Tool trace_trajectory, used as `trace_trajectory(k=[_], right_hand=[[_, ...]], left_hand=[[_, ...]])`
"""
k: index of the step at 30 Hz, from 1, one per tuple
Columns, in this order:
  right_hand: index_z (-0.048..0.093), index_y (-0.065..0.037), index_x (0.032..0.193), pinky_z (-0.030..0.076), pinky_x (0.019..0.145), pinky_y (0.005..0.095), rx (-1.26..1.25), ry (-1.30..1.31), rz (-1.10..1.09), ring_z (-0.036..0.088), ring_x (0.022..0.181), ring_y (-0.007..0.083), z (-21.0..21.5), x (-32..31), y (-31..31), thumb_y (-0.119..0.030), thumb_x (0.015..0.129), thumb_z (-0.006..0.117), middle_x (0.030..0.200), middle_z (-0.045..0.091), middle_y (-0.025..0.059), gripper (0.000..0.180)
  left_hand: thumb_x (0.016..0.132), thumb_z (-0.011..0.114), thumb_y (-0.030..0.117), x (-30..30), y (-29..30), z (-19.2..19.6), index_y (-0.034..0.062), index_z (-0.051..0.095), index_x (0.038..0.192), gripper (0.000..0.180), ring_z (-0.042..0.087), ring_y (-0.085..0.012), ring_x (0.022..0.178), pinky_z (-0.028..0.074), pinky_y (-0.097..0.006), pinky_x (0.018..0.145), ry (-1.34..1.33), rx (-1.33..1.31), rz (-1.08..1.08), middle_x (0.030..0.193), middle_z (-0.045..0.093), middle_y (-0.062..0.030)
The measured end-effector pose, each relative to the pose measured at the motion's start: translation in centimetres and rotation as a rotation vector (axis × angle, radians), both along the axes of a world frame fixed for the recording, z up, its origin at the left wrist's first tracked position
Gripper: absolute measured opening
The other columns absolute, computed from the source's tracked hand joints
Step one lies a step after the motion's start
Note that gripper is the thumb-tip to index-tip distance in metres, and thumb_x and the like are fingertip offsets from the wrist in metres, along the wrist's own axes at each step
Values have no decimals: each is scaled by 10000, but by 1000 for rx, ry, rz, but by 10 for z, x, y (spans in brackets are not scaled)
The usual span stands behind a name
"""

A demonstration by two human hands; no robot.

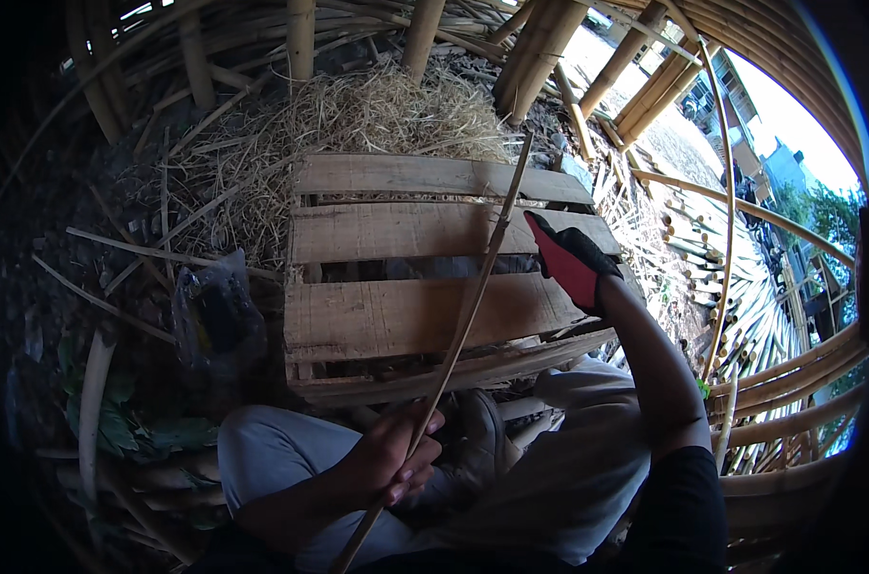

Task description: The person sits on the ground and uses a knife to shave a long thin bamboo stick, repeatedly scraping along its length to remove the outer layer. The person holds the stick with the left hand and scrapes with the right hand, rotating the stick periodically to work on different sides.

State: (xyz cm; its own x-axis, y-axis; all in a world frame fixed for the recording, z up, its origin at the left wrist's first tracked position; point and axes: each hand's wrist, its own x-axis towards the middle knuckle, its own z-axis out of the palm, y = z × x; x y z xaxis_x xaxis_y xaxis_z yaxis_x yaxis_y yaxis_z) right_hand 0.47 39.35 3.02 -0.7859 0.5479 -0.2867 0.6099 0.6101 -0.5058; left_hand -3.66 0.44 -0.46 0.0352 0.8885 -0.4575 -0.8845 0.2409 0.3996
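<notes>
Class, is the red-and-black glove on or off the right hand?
On: the glove covers the right hand to the wrist.

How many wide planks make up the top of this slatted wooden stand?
3: the far plank, the middle plank and the near plank. The strip in the left hand crosses all three; the right hand covers some wood. No whole plank seems hidden.

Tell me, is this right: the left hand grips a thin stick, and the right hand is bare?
Not quite: the head view shows the right hand in a red and black glove. The left hand does grip a thin stick.
</notes>
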Motion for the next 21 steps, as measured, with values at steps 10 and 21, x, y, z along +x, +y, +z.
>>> trace_trajectory(k=[10, 21], right_hand=[[670, -75, 1333, 515, 804, 290, 135, 496, -243, 653, 909, 114, 30, 2, -16, -422, 1028, 583, 931, 704, 57, 470], [609, -178, 1308, 525, 719, 499, 805, 231, 21, 697, 877, 390, 8, 0, 4, -469, 1021, 506, 924, 716, 146, 422]], left_hand=[[1125, 297, 335, 5, -8, 0, 60, 456, 1078, 321, 460, -98, 391, 426, -248, 404, 629, 93, -62, 575, 471, -19], [1126, 291, 342, -6, -11, -7, 44, 469, 1094, 349, 429, -105, 381, 402, -256, 392, 600, 69, 272, 565, 457, -24]])
